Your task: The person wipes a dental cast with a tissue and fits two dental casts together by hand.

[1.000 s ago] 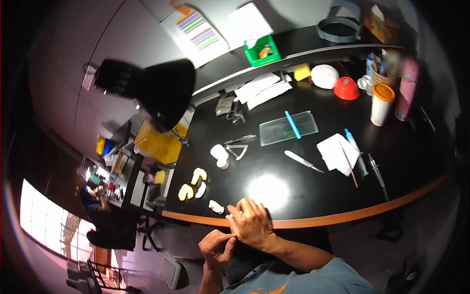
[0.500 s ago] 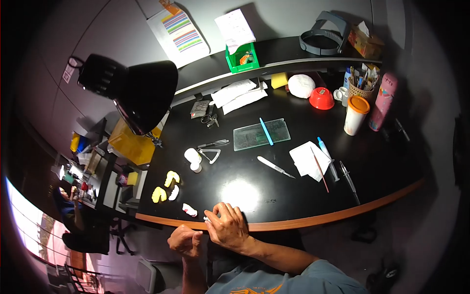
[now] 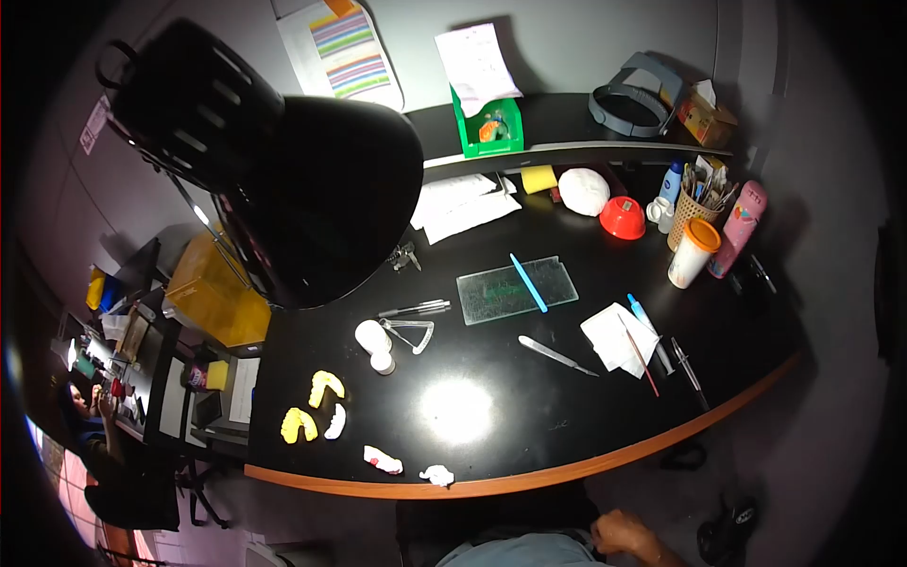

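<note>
My right hand (image 3: 624,535) is below the table at the lower right, beside my shirt, with its fingers curled in; whatever it may hold is hidden. My left hand is out of view. Near the front edge lie a small crumpled white piece (image 3: 436,475) and a white piece with red patches (image 3: 383,460). To their left are two yellow arch-shaped dental casts (image 3: 327,388) (image 3: 299,425) and a white curved piece (image 3: 335,421). A white-handled knife (image 3: 557,355) lies farther right, and a blue stick (image 3: 528,283) rests across a glass slab (image 3: 482,295).
A large black lamp (image 3: 321,208) hangs over the left side. White jars (image 3: 372,337), a caliper-like tool (image 3: 414,333) and pens (image 3: 416,309) lie below it. To the right are tissue (image 3: 614,338), a brush (image 3: 642,361), a cup (image 3: 694,255) and a red bowl (image 3: 623,218). Another person (image 3: 94,425) sits far left.
Both hands have left the table's front edge; the right one moved down and right, the left out of view. The crumpled white piece now lies uncovered. The view has shifted, and the lamp looks larger.
</note>
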The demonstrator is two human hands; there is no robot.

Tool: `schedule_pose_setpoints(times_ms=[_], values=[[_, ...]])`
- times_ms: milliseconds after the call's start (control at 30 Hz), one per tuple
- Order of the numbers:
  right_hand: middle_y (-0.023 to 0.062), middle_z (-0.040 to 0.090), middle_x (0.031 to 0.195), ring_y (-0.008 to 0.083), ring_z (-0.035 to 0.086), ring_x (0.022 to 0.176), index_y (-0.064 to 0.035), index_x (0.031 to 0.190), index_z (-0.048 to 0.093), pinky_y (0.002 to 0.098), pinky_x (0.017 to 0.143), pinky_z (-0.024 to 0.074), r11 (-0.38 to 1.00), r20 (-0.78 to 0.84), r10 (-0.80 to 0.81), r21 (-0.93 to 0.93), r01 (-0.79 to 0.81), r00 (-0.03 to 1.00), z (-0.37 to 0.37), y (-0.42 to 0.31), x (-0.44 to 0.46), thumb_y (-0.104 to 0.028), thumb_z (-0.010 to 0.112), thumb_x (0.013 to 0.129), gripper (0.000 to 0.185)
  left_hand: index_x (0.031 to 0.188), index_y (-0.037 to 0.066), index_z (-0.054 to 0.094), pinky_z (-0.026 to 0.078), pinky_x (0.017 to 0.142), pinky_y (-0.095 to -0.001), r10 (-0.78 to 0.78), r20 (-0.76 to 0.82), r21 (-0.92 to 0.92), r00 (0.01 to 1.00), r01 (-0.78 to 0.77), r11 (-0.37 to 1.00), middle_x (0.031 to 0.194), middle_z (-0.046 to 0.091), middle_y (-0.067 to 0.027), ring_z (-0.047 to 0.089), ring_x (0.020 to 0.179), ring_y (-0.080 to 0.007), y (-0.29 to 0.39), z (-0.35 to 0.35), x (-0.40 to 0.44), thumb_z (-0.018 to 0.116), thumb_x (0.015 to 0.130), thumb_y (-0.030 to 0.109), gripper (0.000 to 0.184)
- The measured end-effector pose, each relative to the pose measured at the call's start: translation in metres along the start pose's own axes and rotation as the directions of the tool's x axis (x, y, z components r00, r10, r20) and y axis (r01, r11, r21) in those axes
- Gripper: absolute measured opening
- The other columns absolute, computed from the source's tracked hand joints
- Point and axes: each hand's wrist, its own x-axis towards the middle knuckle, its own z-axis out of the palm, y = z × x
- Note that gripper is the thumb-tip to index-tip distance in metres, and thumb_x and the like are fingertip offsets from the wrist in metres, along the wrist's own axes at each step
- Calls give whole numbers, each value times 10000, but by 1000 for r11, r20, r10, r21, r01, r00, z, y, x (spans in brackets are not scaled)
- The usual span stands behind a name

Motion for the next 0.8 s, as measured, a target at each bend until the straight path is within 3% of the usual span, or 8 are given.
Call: schedule_pose_setpoints(times_ms=[33,100,433,633,800], values=[[171,757,1101,355,722,1048,-103,1130,786,440,887,568,976,250,190,-157,-154,950,3,-10,-2,-190,649,888,291,952,49,774,559,725,-430,-43,18,-5,999,43,999,889,713,-247,735,803,-314,-6,3,2,754,875,226,194],[166,754,1115,347,718,1059,-98,1134,782,435,894,563,958,377,288,-102,-269,880,18,-13,-7,-189,646,900,286,951,48,773,558,724,-430,-110,47,-4,993,110,994,887,712,-245,734,800,-314,-14,9,2,752,877,226,194],[144,739,1185,307,701,1111,-70,1157,763,411,932,540,851,318,458,112,-513,830,2,-52,-23,-183,632,962,261,947,44,769,555,719,-431,-191,115,9,975,191,982,878,710,-238,727,788,-315,-26,16,14,746,887,226,193],[118,749,1133,289,701,1076,-61,1098,738,397,916,538,917,309,284,190,-351,908,55,15,13,-168,690,891,237,944,41,766,553,716,-431,-209,122,18,970,208,978,872,708,-234,723,781,-315,-31,19,10,741,893,226,193],[110,763,1060,280,723,1027,-43,1048,723,398,869,559,957,99,206,189,-222,973,63,22,0,-198,788,760,333,942,39,764,551,714,-431,-228,130,19,965,227,974,868,707,-230,720,775,-315,-35,22,-3,738,898,226,193]])
